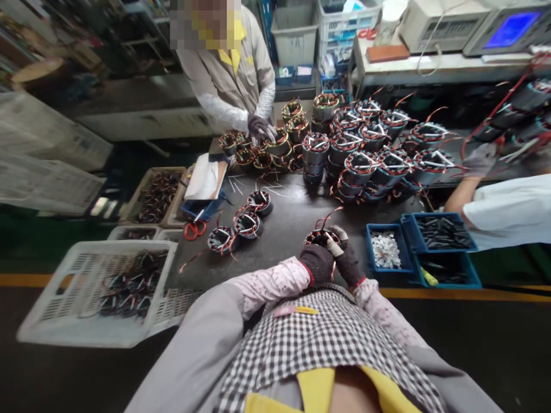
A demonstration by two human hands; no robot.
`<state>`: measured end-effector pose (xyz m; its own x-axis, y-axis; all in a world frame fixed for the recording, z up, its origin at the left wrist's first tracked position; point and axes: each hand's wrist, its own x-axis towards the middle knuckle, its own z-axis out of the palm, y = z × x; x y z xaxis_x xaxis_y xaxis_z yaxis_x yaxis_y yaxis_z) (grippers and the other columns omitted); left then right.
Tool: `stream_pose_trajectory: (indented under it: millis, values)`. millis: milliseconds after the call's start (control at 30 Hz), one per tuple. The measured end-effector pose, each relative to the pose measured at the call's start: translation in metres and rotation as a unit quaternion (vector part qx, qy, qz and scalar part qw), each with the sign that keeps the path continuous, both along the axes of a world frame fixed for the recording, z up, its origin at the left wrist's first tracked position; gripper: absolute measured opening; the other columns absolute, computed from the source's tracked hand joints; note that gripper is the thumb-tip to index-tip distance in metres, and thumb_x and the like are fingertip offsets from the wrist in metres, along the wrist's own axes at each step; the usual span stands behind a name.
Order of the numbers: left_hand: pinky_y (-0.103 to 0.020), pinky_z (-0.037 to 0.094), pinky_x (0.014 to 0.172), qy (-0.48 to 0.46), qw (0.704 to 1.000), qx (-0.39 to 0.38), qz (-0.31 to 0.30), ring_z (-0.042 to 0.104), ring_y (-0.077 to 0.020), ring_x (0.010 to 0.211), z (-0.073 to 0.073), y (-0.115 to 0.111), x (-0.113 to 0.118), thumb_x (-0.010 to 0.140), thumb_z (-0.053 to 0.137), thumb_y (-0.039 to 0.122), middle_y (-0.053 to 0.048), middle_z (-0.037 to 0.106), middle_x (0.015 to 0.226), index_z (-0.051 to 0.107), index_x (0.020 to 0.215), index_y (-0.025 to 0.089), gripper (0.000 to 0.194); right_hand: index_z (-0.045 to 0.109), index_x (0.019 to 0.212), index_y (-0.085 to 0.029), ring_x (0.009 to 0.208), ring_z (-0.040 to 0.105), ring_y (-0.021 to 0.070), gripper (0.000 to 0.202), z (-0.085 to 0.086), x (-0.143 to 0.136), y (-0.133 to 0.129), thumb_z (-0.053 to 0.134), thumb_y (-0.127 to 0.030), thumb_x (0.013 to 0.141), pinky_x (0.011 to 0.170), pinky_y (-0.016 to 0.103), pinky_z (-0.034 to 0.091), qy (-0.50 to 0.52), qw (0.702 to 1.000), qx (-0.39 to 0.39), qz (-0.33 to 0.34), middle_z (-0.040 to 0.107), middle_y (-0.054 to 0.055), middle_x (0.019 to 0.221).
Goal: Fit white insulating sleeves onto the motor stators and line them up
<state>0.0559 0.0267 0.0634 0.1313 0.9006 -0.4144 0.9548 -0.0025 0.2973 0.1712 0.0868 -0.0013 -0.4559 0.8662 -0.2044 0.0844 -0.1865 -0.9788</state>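
Close to my body at the table's front edge, a wire-wound ring (pixel 319 237) lies between my two gloved hands, copper-coloured wires sticking up from its far side. My left hand (pixel 317 263), in a dark glove, is closed on the ring's near left side. My right hand (pixel 345 255) is closed at the ring's right side, pale coverings on its thumb and finger. Whether a small piece sits between those fingertips is too small to tell. Three similar wound rings (pixel 247 225) stand in a slanting row to the left.
Stacked wound rings (pixel 316 155) fill the table's far side, where a person's gloved hands (pixel 260 129) work. Another person's arm (pixel 465 192) reaches in from the right. Blue bins (pixel 390 267) stand at right; red-handled scissors (pixel 195 229) and a white basket (pixel 81 298) are at left.
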Motion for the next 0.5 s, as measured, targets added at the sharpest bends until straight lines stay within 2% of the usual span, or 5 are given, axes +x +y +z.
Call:
stream_pose_trajectory:
  millis: [100, 200, 333, 400, 500]
  values:
    - [-0.049, 0.057, 0.099, -0.014, 1.000, -0.016, 0.005, 0.076, -0.0373, 0.104, 0.003, -0.005, -0.007, 0.093, 0.066, 0.032, -0.021, 0.081, 0.107, 0.084, 0.114, 0.010, 0.035, 0.064, 0.137, -0.023, 0.125, 0.068, 0.0327, 0.070, -0.005, -0.006, -0.005, 0.075, -0.068, 0.085, 0.115, 0.051, 0.052, 0.012, 1.000, 0.015, -0.007, 0.073, 0.014, 0.137]
    - [-0.044, 0.059, 0.095, -0.158, 0.985, 0.000, 0.070, 0.077, -0.0333, 0.099, -0.006, -0.018, -0.039, 0.086, 0.076, 0.040, -0.014, 0.082, 0.100, 0.083, 0.110, 0.016, 0.035, 0.066, 0.138, -0.020, 0.133, 0.065, 0.0327, 0.065, 0.007, 0.006, -0.004, 0.067, -0.067, 0.093, 0.120, 0.051, 0.049, 0.005, 0.994, 0.109, 0.028, 0.070, 0.016, 0.143]
    - [-0.043, 0.062, 0.095, -0.430, 0.864, 0.046, 0.260, 0.077, -0.0303, 0.103, -0.038, -0.037, -0.099, 0.084, 0.079, 0.050, -0.015, 0.081, 0.115, 0.075, 0.130, 0.013, 0.059, 0.073, 0.127, -0.020, 0.121, 0.071, 0.0306, 0.051, 0.003, 0.053, -0.004, 0.058, -0.059, 0.097, 0.115, 0.052, 0.053, -0.121, 0.981, 0.149, -0.019, 0.077, 0.014, 0.129]
    - [-0.040, 0.062, 0.093, -0.367, 0.865, 0.032, 0.340, 0.076, -0.0289, 0.104, -0.055, -0.047, -0.122, 0.089, 0.076, 0.052, -0.017, 0.080, 0.120, 0.071, 0.133, 0.012, 0.060, 0.076, 0.118, -0.020, 0.115, 0.073, 0.0319, 0.045, -0.009, 0.076, -0.009, 0.056, -0.052, 0.096, 0.112, 0.053, 0.054, -0.257, 0.953, 0.152, -0.050, 0.080, 0.014, 0.121]
    - [-0.037, 0.057, 0.099, -0.156, 0.921, -0.037, 0.355, 0.074, -0.0278, 0.112, -0.075, -0.059, -0.139, 0.096, 0.072, 0.041, -0.015, 0.079, 0.121, 0.073, 0.128, 0.015, 0.042, 0.078, 0.119, -0.019, 0.115, 0.074, 0.0315, 0.040, -0.019, 0.091, -0.018, 0.053, -0.041, 0.097, 0.106, 0.047, 0.056, -0.389, 0.905, 0.171, -0.027, 0.080, 0.015, 0.122]
